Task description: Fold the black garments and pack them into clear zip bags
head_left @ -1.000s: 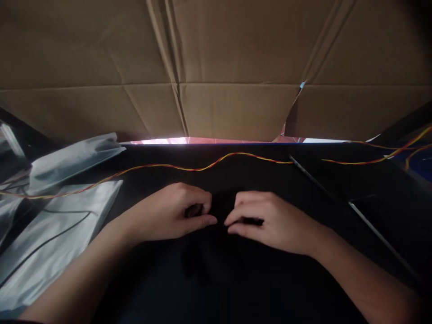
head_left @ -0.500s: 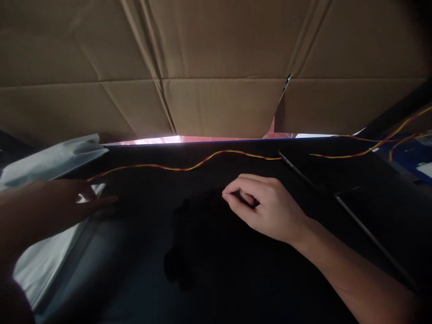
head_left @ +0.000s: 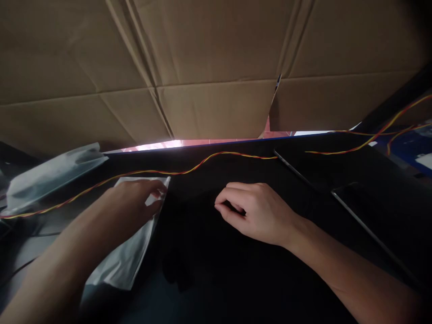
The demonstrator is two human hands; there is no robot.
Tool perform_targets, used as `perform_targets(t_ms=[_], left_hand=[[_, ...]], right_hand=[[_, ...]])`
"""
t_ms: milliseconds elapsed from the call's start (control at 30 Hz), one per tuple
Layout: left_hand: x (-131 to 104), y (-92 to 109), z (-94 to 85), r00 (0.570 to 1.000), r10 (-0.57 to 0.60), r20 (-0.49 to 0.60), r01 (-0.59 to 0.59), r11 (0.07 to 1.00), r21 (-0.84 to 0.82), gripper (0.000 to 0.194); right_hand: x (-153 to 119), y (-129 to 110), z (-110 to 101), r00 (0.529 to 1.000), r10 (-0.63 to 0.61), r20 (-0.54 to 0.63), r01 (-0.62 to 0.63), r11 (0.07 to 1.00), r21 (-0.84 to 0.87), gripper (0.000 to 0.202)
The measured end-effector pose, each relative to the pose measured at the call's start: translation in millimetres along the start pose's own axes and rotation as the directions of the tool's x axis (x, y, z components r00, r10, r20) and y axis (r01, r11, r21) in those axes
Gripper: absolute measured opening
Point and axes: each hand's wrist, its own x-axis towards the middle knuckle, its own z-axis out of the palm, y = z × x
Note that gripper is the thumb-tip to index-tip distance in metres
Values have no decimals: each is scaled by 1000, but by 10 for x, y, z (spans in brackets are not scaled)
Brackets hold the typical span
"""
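Note:
A pale, translucent plastic pouch lies under my left hand, whose thumb and fingers are closed on its upper right part. My right hand rests over the black surface near the middle, thumb and index tips together. Nothing shows between those fingertips. Beyond both hands, a twisted red and yellow wire runs across the surface. Another pale plastic bag sits at the far left, behind the wire.
A large creased cardboard sheet stands along the far edge. Two dark flat objects with pale edges, one a slab, lie at the right. More twisted wire and something blue are at the far right.
My left hand has moved right, bringing the pouch toward the middle. My right hand has shifted slightly left in view and keeps its pinched shape.

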Motion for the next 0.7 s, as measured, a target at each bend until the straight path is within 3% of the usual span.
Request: perform_targets(t_ms=[100, 200, 300, 400, 533, 633, 700], left_hand=[[47, 170, -57, 995, -54, 79, 53, 998, 22, 11], [50, 345, -109, 993, -87, 79, 106, 957, -271, 12], [41, 530, -81, 997, -76, 7, 67, 834, -548, 14], [39, 665, -11, 1000, -21, 16, 26, 720, -693, 13], [38, 695, 6, 987, 157, 45, -89, 746, -660, 12], [31, 640, -32, 939, 330, 93, -228, 803, -551, 20], [30, 599, -45, 914, 377, 151, -255, 822, -510, 27]], right_hand=[[-14, -6, -10, 1000, -7, 12, 7, 1000, -7, 13], [-19, -28, -13, 997, -74, 20, 74, 997, -12, 19], [-17, -85, 25, 972, -235, 20, 235, 971, -47, 32], [-13, -156, 78, 940, -338, -43, 330, 935, -129, 24], [-7, -186, 91, 916, -372, -153, 333, 914, -232, 32], [-7, -165, 78, 911, -376, -168, 329, 910, -253, 33], [-10, -158, 76, 912, -376, -166, 326, 908, -263, 35]])
